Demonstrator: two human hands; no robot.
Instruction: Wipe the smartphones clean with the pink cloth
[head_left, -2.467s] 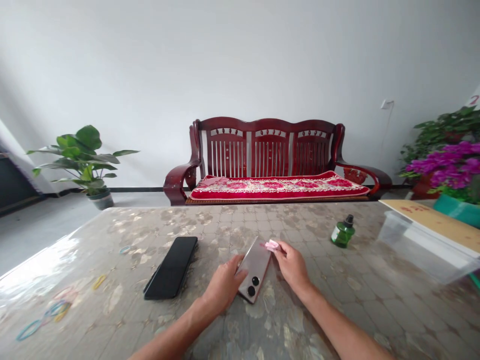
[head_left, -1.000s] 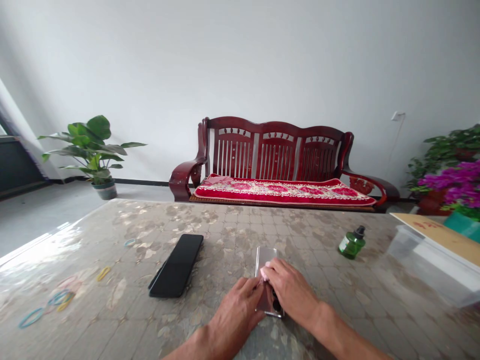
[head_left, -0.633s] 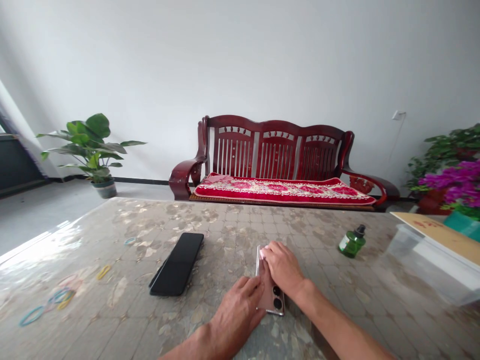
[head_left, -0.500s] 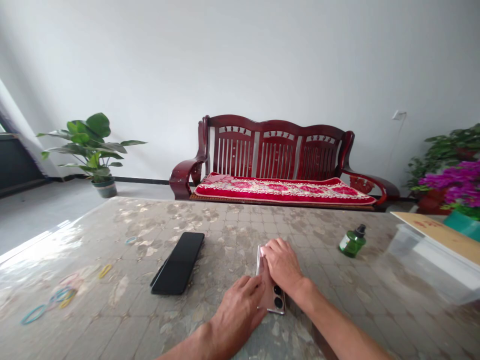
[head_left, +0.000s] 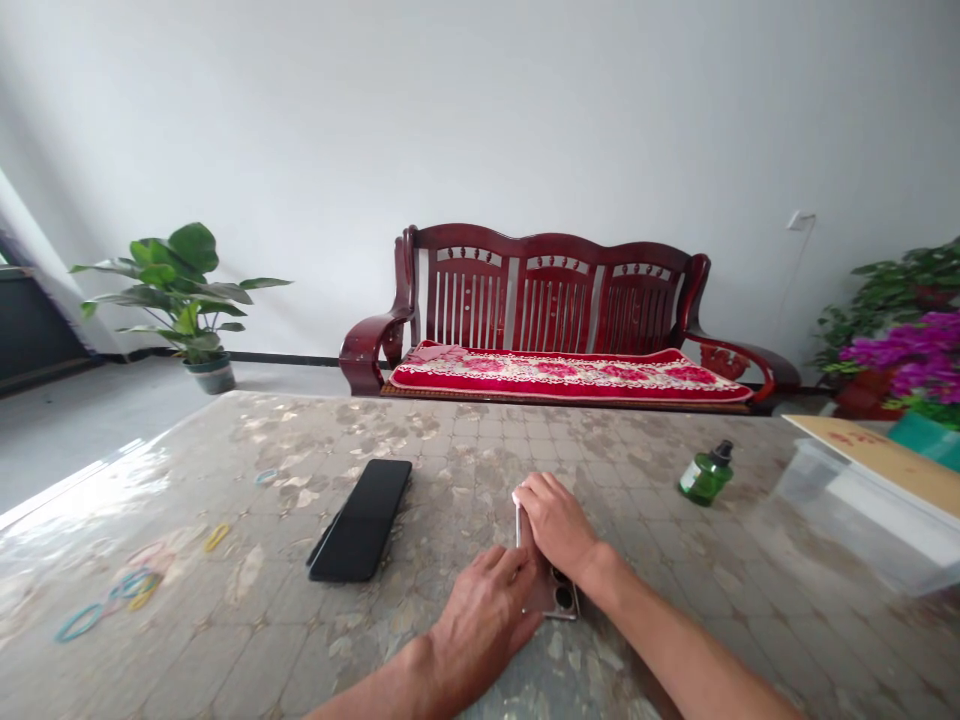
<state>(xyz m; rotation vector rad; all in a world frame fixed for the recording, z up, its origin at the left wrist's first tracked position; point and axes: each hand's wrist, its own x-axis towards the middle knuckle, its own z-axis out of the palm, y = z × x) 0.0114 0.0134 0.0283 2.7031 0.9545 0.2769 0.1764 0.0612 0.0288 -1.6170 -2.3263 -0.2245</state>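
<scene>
A pink-gold phone (head_left: pixel 555 594) lies face down on the table (head_left: pixel 675 590), its camera lenses toward me. My left hand (head_left: pixel 480 620) rests on its near left edge with the fingers curled over it. My right hand (head_left: pixel 551 522) covers the phone's far end, fingers bunched on a small pink pad that peeks out at the fingertips (head_left: pixel 517 497). A black phone (head_left: pixel 363 519) lies to the left, untouched.
A small green bottle (head_left: pixel 706 473) stands at the right. A clear plastic box (head_left: pixel 862 515) with a cardboard sheet sits at the far right edge. Coloured rubber bands (head_left: pixel 120 590) are scattered at the left. Behind the table stand a red wooden bench (head_left: pixel 551 320) and potted plants.
My right hand with the pink pad slid from the phone's middle up to its far end. The phone turned from slanted to nearly straight. My left hand stayed on its near edge.
</scene>
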